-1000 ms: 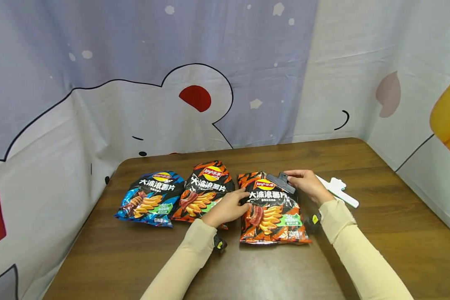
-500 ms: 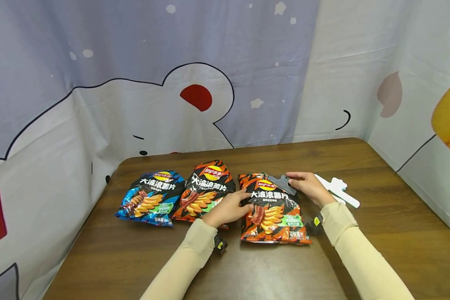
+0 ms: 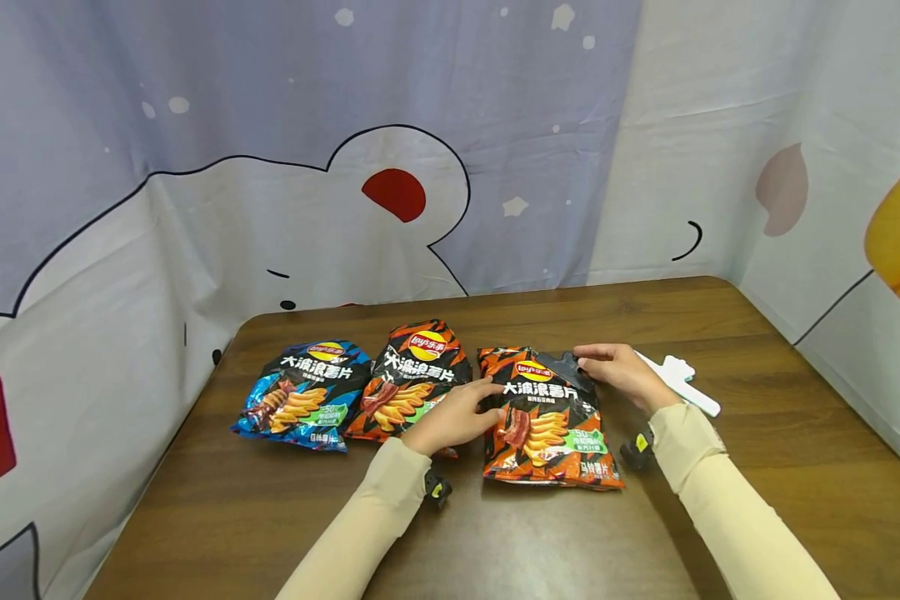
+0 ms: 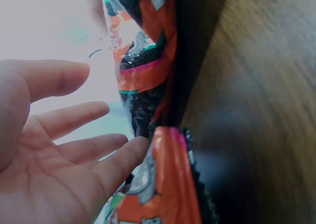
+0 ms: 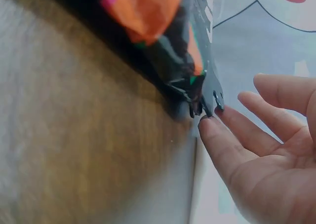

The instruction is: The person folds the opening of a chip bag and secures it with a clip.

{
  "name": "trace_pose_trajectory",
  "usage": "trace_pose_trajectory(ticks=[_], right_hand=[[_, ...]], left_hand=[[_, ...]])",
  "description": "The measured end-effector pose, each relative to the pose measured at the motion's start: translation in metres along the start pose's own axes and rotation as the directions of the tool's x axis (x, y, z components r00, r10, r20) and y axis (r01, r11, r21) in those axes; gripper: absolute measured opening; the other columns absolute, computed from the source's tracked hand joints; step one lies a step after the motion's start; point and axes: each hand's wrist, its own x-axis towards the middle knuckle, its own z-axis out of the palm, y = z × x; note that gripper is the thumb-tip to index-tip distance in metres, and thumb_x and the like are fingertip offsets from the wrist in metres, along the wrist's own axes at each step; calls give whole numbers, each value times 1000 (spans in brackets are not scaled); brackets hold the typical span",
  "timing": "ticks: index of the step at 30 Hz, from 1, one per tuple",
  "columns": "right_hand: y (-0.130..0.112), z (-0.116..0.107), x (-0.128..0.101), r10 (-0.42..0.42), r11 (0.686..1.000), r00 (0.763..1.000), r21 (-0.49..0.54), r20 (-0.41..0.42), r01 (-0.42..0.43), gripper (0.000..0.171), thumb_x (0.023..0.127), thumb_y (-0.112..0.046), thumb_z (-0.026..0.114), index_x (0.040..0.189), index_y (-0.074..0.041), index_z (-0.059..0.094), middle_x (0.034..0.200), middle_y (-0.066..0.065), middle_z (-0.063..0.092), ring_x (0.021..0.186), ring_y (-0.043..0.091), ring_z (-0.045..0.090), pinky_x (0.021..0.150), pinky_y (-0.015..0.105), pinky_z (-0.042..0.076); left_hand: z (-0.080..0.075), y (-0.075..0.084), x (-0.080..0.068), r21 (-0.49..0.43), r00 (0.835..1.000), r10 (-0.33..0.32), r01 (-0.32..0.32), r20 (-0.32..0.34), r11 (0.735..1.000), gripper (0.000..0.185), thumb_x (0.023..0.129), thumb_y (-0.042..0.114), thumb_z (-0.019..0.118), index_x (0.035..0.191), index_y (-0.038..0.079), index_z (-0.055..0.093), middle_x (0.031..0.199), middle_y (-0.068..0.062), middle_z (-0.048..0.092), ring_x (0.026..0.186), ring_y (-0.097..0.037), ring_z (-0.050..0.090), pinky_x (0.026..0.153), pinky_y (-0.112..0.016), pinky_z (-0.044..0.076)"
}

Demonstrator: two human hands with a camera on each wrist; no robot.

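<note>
An orange-and-black chip bag (image 3: 543, 400) lies face up on the wooden table, a dark bag clip (image 3: 567, 367) at its top right corner. Beside that clip is my right hand (image 3: 622, 375); in the right wrist view its fingers are extended, and fingertips (image 5: 211, 128) reach the clip's end without curling round it. My left hand (image 3: 456, 417) lies between this bag and a second orange chip bag (image 3: 420, 367). Its fingers are straight and spread in the left wrist view, with one fingertip at a bag's edge. How far the clip's jaws bite is hidden.
A blue chip bag (image 3: 307, 396) lies at the left, against the second orange bag. White clips (image 3: 671, 379), partly behind the right hand, lie to the right. A patterned curtain (image 3: 525, 150) hangs behind the table (image 3: 487, 542).
The clip has tipped from a raised angle to lie flatter at the bag's corner. My right hand has shifted slightly right and its fingers have loosened. The left hand has barely moved.
</note>
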Motion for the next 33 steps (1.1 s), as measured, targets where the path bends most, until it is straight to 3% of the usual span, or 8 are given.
trace_pose_trajectory(ticks=[6, 14, 23, 33], right_hand=[[-8, -1, -3, 16, 1000, 1000, -23, -21, -17, 46, 98, -22, 53, 137, 2, 50, 137, 25, 51, 114, 29, 57, 95, 34, 43], [-21, -2, -9, -8, 998, 1000, -69, -15, 7, 48, 99, -22, 51, 140, 4, 45, 141, 27, 46, 127, 40, 46, 105, 52, 38], [-41, -1, -14, -79, 983, 997, -167, -1, 78, 53, 100, -29, 51, 142, 3, 42, 142, 26, 46, 128, 40, 46, 101, 50, 43], [-68, 9, -18, -144, 968, 988, -200, 49, 151, 54, 99, -32, 52, 142, 1, 44, 139, 23, 51, 128, 38, 48, 102, 51, 41]], left_hand=[[-6, -1, -3, -18, 999, 30, -31, -17, 999, 46, 97, 25, 55, 140, 10, 50, 149, -14, 41, 137, -31, 41, 109, -49, 35], [-20, -5, -5, -71, 998, 32, -36, -47, 997, 44, 98, 23, 56, 139, 9, 51, 130, -13, 59, 110, -24, 60, 89, -43, 49], [-43, -9, -10, -87, 996, 8, -16, -89, 996, 40, 99, 23, 54, 137, 11, 53, 127, -10, 62, 109, -23, 63, 85, -38, 53], [-66, -23, -14, -62, 977, -56, 44, -207, 997, 40, 99, 24, 54, 135, 8, 55, 134, -10, 58, 120, -28, 57, 96, -46, 47]])
